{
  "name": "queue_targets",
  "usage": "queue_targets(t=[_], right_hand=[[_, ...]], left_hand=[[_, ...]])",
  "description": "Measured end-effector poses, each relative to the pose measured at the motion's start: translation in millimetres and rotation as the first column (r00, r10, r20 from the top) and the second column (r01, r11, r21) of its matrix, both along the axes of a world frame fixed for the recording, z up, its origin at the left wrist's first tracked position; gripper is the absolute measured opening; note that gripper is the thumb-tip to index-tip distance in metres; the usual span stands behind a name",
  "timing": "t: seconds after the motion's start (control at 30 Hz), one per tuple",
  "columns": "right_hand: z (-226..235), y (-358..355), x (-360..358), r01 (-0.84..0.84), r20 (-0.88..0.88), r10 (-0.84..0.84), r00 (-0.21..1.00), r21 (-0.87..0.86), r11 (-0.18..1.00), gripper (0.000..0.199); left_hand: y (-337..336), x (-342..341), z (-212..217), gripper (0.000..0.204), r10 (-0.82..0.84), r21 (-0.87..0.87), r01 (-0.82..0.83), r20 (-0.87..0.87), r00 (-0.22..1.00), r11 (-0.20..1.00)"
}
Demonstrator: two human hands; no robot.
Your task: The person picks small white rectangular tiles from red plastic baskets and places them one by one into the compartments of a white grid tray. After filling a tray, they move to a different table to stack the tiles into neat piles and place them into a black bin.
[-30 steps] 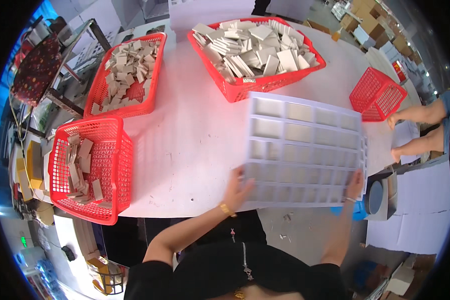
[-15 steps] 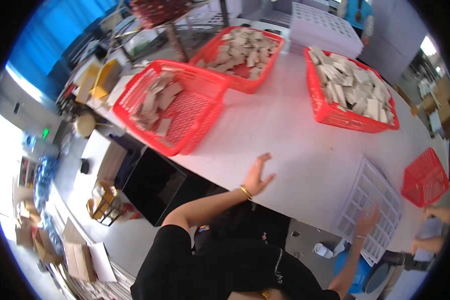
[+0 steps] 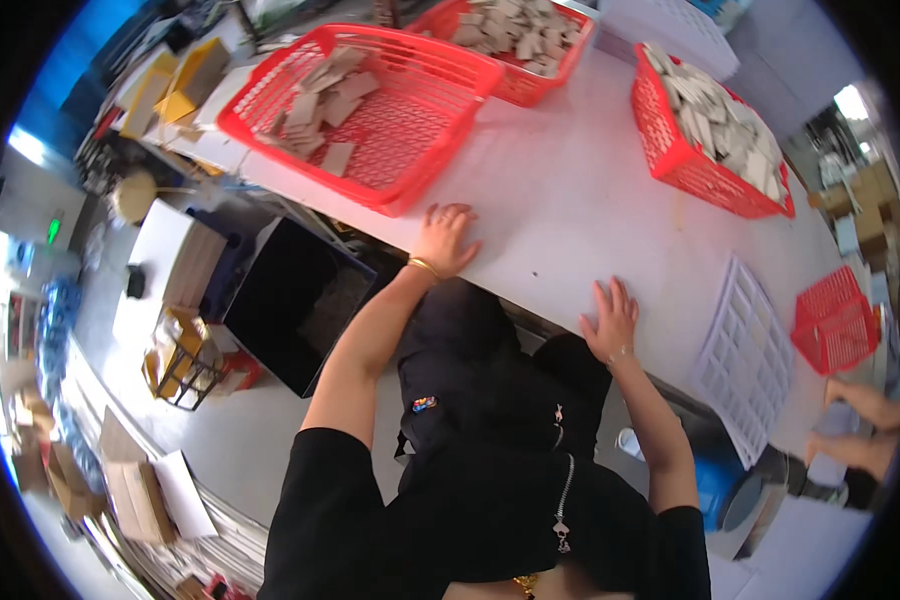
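Note:
My left hand [image 3: 445, 240] rests at the table's near edge with its fingers stretched out, holding nothing. Just beyond it stands a red plastic basket [image 3: 417, 188] with some flat pale pieces [image 3: 322, 105] gathered toward its left side. Farther along the same edge lies my right hand [image 3: 612, 320], palm down on the white table [image 3: 560, 235], fingers spread and nothing in them. To the right of that hand is a stack of white grid trays [image 3: 745, 355] with rectangular openings.
Two more red baskets, one at the back [image 3: 535, 92] and one at the right [image 3: 670, 160], hold many pale pieces. A small red basket [image 3: 835, 325] sits by another person's arms [image 3: 860, 420]. Below left stands a black bin [image 3: 295, 310]; a blue barrel [image 3: 715, 490] is under the right side.
My right hand has left the grid trays and moved left onto the table edge. My left hand has come back toward the edge by the near basket. The whole view has shifted.

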State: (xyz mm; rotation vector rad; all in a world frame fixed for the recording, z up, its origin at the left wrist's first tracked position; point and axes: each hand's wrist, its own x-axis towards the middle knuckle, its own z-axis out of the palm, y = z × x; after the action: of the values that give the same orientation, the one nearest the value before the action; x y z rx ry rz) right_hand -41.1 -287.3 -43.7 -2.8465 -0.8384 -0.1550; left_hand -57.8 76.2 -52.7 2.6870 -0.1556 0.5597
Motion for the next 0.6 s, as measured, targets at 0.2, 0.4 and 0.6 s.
queue_targets(t=[0.2, 0.4, 0.6], right_hand=[[-1, 5, 3, 0.0, 0.022, -0.001, 1.0, 0.042, 0.999, 0.064], [2, 11, -2, 0.003, -0.013, -0.003, 1.0, 0.046, 0.999, 0.064], [1, 9, -7, -0.018, -0.011, 0.019, 1.0, 0.023, 1.0, 0.065]], left_hand=[[8, 1, 4, 0.043, -0.054, -0.017, 0.053, -0.016, 0.998, 0.998], [11, -4, 6, 0.044, -0.072, -0.03, 0.072, 0.0, 0.997, 0.997], [13, -11, 1, 0.042, -0.078, -0.038, 0.081, 0.071, 0.994, 0.996]])
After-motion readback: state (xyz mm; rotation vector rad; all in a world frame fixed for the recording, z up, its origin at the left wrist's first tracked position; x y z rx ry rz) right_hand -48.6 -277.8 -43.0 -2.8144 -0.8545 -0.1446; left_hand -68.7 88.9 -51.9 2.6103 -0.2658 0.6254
